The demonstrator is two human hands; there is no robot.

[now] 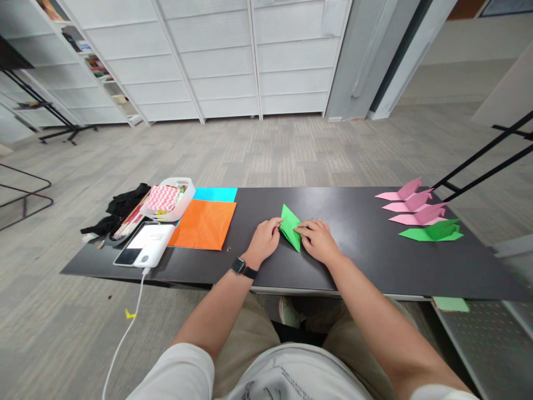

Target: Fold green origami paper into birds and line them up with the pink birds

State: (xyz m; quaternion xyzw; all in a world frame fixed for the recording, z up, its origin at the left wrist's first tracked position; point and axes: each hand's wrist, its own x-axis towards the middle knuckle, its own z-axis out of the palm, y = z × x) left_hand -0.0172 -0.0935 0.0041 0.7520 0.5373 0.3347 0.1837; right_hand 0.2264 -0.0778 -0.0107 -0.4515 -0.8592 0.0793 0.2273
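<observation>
A partly folded piece of green origami paper (291, 226) stands between my hands over the dark table, its points facing up and down. My left hand (265, 236) has its fingertips closed on the paper's left edge; a black watch sits on that wrist. From the other side, my right hand (318, 239) presses its fingers against the right edge of the same paper. Farther right lie several folded paper birds, among them a pink one (417, 214) and a green one (433, 230).
Orange paper sheets (204, 225) lie left of my hands, with blue paper (216, 194) behind them. Beyond are a white basket (189, 191), a white power bank (156, 244) with a cable, pencils and black cloth (120, 205). A black metal stand (483, 158) rises by the table's right end.
</observation>
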